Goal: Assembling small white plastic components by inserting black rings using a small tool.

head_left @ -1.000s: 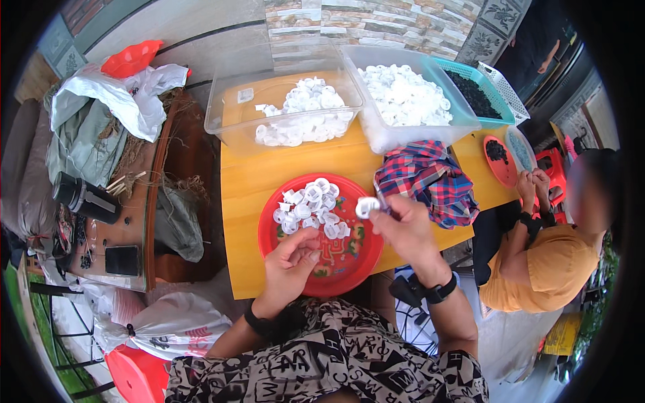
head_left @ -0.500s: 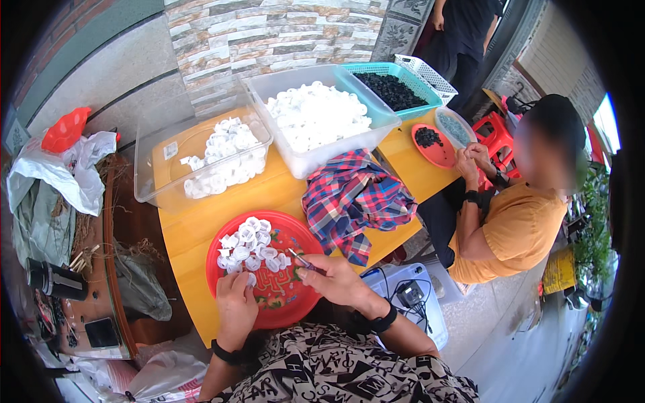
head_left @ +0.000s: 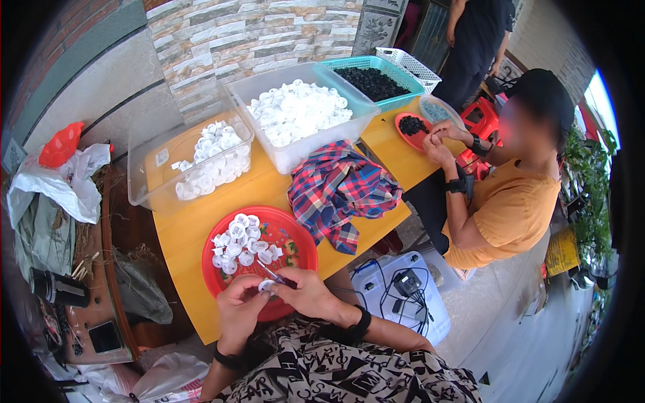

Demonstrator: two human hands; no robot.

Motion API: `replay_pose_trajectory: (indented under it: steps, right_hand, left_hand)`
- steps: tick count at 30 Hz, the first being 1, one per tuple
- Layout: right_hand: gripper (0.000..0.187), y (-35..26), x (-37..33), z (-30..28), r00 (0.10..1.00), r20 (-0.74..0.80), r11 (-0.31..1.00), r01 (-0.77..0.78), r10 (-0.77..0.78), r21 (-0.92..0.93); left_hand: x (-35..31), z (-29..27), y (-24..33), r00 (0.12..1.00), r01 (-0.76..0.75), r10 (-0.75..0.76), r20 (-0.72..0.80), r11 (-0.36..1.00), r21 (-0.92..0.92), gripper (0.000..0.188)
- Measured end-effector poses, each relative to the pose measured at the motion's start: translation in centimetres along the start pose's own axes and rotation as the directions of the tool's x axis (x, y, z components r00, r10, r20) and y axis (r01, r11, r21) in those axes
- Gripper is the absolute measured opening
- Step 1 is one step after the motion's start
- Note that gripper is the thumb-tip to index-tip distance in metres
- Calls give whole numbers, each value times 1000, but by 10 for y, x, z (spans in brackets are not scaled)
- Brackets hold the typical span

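My left hand (head_left: 242, 310) pinches a small round white plastic part (head_left: 266, 285) over the near side of a red tray (head_left: 213, 277). Close against it, my right hand (head_left: 308, 295) grips a slim hand tool (head_left: 270, 273) with a thin metal shaft. The tool points up and left, and its handle is mostly hidden by my fingers; its exact kind is unclear. Farther back in the tray lies a heap of similar white plastic parts (head_left: 236, 243).
Beyond the tray, a clear bin (head_left: 140, 191) and a larger translucent bin (head_left: 366, 119) hold white parts on the yellow table (head_left: 176, 252). A checked cloth (head_left: 339, 191) lies to the right. Farther right, a co-worker (head_left: 504, 201) sits by a teal basket (head_left: 406, 101) of black pieces.
My hands have come together above the tray's near edge, the tool and white part now close to each other. The view has shifted slightly.
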State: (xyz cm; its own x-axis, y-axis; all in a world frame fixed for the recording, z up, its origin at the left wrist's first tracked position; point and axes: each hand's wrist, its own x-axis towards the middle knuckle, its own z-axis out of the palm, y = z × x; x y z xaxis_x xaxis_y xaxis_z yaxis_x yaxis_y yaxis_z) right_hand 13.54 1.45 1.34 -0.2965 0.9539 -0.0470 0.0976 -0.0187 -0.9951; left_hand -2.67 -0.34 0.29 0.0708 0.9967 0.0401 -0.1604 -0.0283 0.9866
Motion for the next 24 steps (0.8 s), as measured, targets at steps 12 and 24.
replay_pose_trajectory:
  steps: [12, 24]
  right_hand:
    - [6, -29, 12, -25, 993, 40, 964, 113, -107, -239]
    - [25, -23, -4, -33, 970, 65, 886, 240, -233, -396]
  left_hand:
    - [20, 5, 11, 954, 274, -221, 203, 917, -291, 20]
    - [21, -5, -4, 996, 90, -69, 60, 833, -545, 34]
